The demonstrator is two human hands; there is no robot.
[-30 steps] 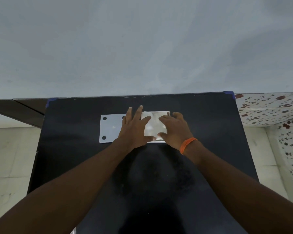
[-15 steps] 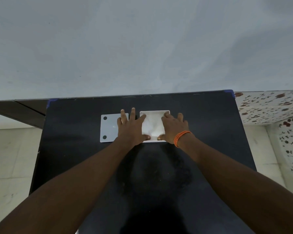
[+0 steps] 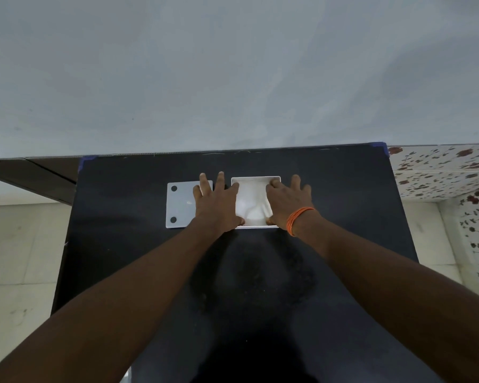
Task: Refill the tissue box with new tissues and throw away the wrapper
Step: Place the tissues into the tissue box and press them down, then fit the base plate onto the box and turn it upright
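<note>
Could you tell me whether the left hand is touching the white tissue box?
Touching: the head view shows the left hand with its thumb and fingers against the left rim of the tissue box.

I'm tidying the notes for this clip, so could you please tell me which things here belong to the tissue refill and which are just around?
Part of the job:
- white tissue box, open, tissues inside
- flat white lid, beside the box
- left hand
- right hand

Just there:
- black table
- orange wristband

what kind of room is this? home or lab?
Likely a home room, not a lab: a plain black table against a bare painted wall, pale floor tiles, and floral-patterned tiles at right.
</note>
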